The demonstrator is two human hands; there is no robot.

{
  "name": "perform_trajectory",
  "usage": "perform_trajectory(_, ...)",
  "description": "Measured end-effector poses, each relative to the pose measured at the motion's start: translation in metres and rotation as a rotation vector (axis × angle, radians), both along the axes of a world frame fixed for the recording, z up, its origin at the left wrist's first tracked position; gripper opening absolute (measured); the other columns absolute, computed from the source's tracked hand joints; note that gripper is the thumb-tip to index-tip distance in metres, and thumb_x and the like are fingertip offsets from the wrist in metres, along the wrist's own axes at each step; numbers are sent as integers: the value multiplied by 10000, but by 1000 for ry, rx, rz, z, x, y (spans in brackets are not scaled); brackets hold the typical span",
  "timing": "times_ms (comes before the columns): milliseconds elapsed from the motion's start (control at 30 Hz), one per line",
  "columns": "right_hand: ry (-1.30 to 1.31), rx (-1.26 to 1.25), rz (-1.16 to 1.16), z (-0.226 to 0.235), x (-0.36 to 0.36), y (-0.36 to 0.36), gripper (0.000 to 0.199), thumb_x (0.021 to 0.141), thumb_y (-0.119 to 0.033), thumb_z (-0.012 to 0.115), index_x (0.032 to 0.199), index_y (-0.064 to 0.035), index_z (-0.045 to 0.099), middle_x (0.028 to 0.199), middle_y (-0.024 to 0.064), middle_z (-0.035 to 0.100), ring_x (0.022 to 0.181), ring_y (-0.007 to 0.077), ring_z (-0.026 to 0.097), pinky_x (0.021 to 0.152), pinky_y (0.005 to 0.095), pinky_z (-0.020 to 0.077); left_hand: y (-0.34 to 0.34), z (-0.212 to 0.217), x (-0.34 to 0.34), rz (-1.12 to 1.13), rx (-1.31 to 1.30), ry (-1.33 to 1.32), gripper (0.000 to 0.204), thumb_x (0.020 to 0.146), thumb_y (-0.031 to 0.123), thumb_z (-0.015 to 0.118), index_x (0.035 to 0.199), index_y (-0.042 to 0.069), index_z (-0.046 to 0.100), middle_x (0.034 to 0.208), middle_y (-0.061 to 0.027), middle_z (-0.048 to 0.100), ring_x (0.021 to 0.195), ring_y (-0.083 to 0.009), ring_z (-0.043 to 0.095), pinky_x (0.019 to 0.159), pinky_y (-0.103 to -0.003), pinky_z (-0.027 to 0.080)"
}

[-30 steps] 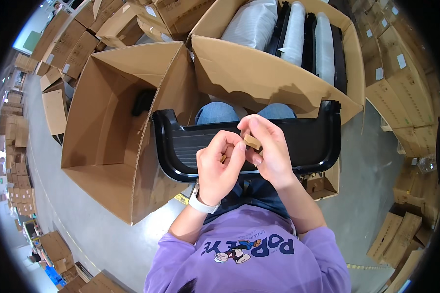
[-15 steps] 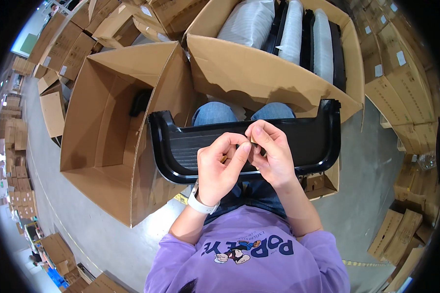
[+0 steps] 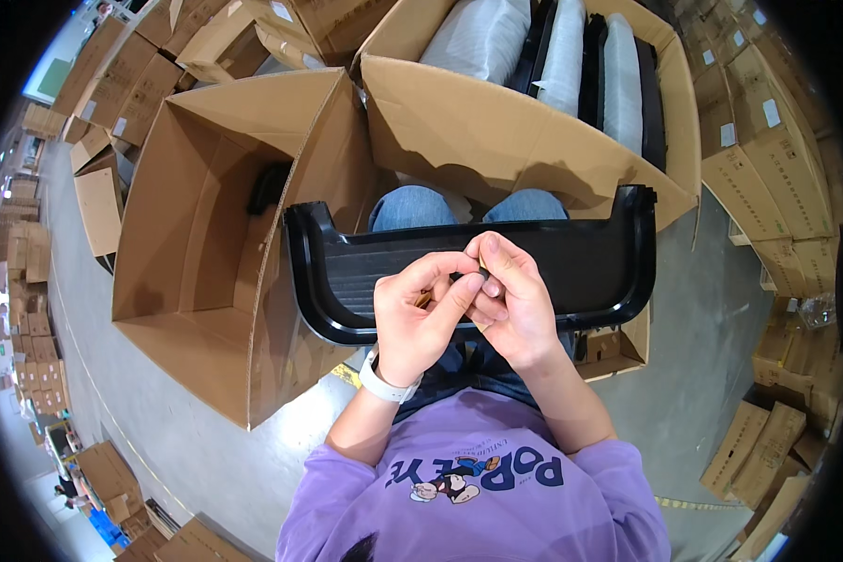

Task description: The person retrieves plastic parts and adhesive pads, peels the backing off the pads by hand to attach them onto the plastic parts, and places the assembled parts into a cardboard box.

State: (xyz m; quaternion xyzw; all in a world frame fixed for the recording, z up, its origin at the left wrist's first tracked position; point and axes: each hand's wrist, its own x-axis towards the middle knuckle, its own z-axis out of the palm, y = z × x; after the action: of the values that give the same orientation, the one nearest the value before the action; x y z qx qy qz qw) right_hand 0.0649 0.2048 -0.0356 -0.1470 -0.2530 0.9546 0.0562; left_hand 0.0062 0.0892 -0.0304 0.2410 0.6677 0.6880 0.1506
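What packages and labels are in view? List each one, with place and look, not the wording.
Open brown carton: person's left, nearly empty.
Open brown carton: ahead, holds white-wrapped black parts.
Stacked brown cartons: right, with small white labels.
Small open carton: beneath the black tray.

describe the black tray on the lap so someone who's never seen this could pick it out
Start at the two big open cardboard boxes, the left box and the box of wrapped parts. Just below them a long black plastic tray lies across the person's knees, under the left hand and right hand. Unlike the wrapped parts standing in the box, it is bare, lies flat, and has a ribbed floor with upturned ends.
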Motion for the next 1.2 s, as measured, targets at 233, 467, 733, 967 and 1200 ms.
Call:
perform_trajectory(233, 25, -132, 14, -1, 0, -6, 251, 969, -287, 519, 901, -50, 569, 593, -57, 416, 402, 5, 292, 386, 173, 239, -2, -1, -1, -6, 80, -80, 128, 795, -35, 672, 917, -9, 696, 547, 69, 442, 503, 15, 324, 441, -173, 235)
perform_trajectory(467, 3, -198, 18, -2, 0, -7, 267, 978, -294, 498, 882, -53, 562, 578, -64, 402, 391, 9, 286, 378, 174, 238, -3, 3, -1, -30, 110, -111, 151, 797, -64, 655, 934, -20, 701, 609, 25, 581, 520, 20, 381, 451, -157, 283)
perform_trajectory(733, -10, -198, 5, -4, 0, -8, 251, 982, -285, 489, 899, -64, 576, 563, -72, 391, 384, 11, 277, 371, 177, 236, 0, 9, 2, -11, 103, -160, 141, 794, -95, 646, 917, -44, 691, 655, 27, 579, 561, 1, 416, 483, -160, 296)
perform_trajectory(967, -29, -197, -18, -4, -1, -8, 234, 979, -284, 494, 909, -80, 584, 564, -74, 394, 388, 11, 281, 374, 172, 243, 2, 9, 2, 9, 93, -137, 134, 807, -89, 637, 925, -51, 688, 649, 26, 576, 559, 0, 432, 486, -154, 312)
perform_trajectory(1200, -9, -155, 8, -4, -2, -6, 221, 968, -292, 514, 891, -95, 580, 565, -82, 389, 388, 6, 282, 376, 171, 243, 4, 5, 5, 69, 1, -35, 119, 823, -59, 638, 938, -53, 668, 609, 55, 509, 534, 10, 376, 468, -161, 264)
